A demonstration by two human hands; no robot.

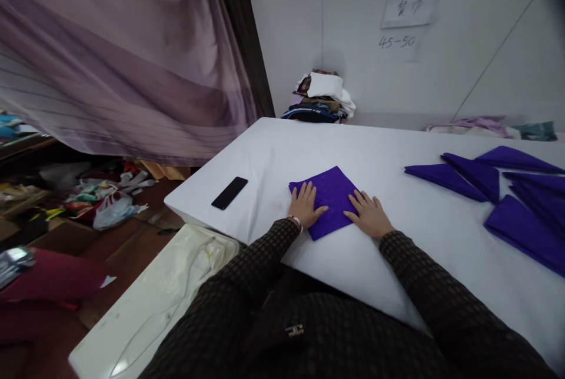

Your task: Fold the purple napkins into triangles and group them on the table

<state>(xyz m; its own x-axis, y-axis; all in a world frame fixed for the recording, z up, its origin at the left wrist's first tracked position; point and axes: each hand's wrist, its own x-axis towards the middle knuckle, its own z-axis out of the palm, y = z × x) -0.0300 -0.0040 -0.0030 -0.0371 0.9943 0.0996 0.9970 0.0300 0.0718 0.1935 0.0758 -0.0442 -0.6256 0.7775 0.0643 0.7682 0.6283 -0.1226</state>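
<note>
Purple cloth (334,198), folded, approx. sq., hands (371,214) spread at edges, white tbl (286,152)

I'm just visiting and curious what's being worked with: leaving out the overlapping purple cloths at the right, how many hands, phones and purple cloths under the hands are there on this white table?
Hands (left hand, right hand): 2
Purple cloth under the hands: 1
Black phone: 1
Total: 4
</note>
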